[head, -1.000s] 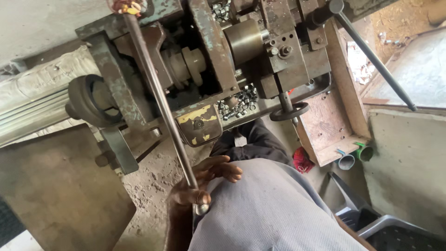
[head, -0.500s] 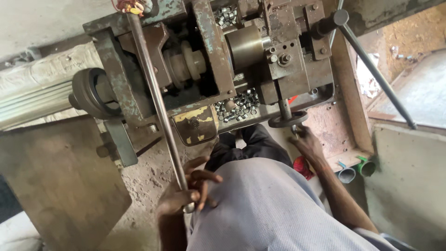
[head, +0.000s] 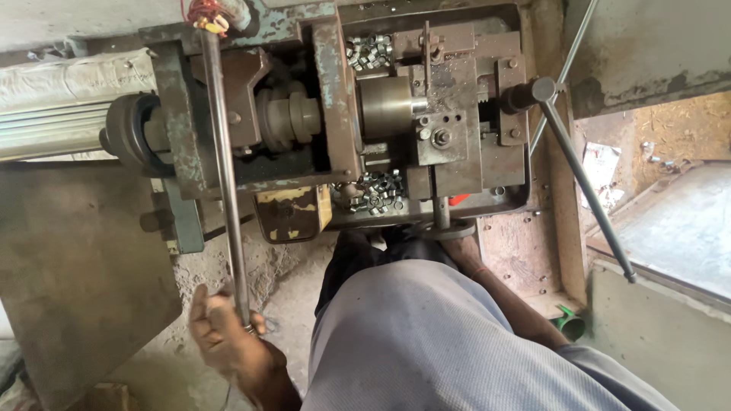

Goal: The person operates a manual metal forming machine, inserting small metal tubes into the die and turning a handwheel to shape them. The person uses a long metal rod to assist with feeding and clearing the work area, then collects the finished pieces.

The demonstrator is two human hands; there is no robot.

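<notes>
Fingers of left hand round long rusty lever rod, grip prob. loose.

Right hand behind grey shirt

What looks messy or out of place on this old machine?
Loose nuts lie heaped on the machine by its front edge, with more at the top. Its paint is chipped and rusty. The left hand grips a long lever.

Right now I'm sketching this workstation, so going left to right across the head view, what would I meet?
Flat metal plate → left hand gripping the long lever rod → pile of small nuts → round handwheel → green cup → angled crank handle.
</notes>
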